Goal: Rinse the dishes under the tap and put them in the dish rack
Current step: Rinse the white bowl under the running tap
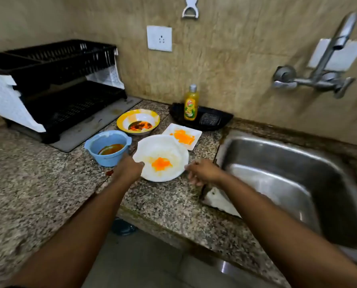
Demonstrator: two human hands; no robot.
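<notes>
A round white plate (163,150) smeared with orange sauce is lying flat, face up, on the speckled granite bench (38,173), between a light blue plastic bowl (109,146) and the steel sink (287,183). The left hand (128,170) is pinching the plate's left rim, forearm stretching forward. The right hand (202,172) is touching the right rim, fingers loosely curled. A black two-tier dish rack (59,84) is standing far left.
</notes>
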